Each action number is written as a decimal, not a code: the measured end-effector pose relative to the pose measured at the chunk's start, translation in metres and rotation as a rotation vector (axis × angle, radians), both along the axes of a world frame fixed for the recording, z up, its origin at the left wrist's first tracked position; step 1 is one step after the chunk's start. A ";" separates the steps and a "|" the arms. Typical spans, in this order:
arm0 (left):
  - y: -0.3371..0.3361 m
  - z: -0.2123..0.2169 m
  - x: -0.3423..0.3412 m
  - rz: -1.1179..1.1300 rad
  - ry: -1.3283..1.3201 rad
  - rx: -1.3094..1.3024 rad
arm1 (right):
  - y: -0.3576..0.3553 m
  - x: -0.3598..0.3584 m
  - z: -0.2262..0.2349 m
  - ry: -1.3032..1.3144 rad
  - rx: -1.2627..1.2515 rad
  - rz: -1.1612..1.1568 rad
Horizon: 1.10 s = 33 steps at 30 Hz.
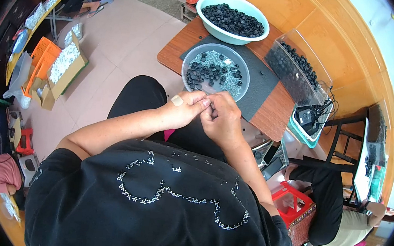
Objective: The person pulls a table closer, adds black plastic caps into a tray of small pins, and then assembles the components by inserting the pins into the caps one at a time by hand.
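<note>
My left hand [185, 108] and my right hand [222, 116] meet just in front of a clear round bowl [187, 57]. Fingers and thumbs of both are pinched together over one spot; whatever lies between them is hidden. A pale plaster sticks to the back of the left hand. Inside the bowl lie small black round caps [206, 72] and a tangle of thin, pale, clear-looking pieces [231, 84]. The bowl rests on a dark mat [263, 89] on a brown wooden table [173, 49].
Behind the bowl, a pale green basin [233, 37] holds a heap of black parts. A clear bin [287, 70] of black parts stands to its right. Cartons of white pieces [64, 63] and an orange crate [44, 56] sit on the left floor. Another person [336, 207] sits at right.
</note>
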<state>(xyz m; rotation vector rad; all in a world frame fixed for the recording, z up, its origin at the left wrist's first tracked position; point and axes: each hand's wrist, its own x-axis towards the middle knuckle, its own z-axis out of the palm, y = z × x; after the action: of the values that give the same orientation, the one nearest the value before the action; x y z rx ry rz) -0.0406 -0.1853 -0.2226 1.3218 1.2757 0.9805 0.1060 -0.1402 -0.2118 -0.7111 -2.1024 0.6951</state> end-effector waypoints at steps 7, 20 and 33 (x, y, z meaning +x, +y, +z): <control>-0.001 0.007 -0.003 -0.105 -0.054 -0.066 | 0.000 0.000 0.005 0.036 0.100 0.028; 0.005 0.017 -0.013 -0.267 -0.222 -0.195 | 0.003 0.007 0.009 0.088 -0.088 0.036; 0.007 0.020 -0.013 -0.109 -0.710 -0.411 | 0.011 0.007 0.001 0.274 -0.246 0.097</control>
<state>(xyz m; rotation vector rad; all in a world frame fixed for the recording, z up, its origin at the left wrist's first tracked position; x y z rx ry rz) -0.0535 -0.1781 -0.2021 0.6246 0.7837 0.9281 0.1132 -0.1294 -0.2109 -0.6085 -1.8273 1.0569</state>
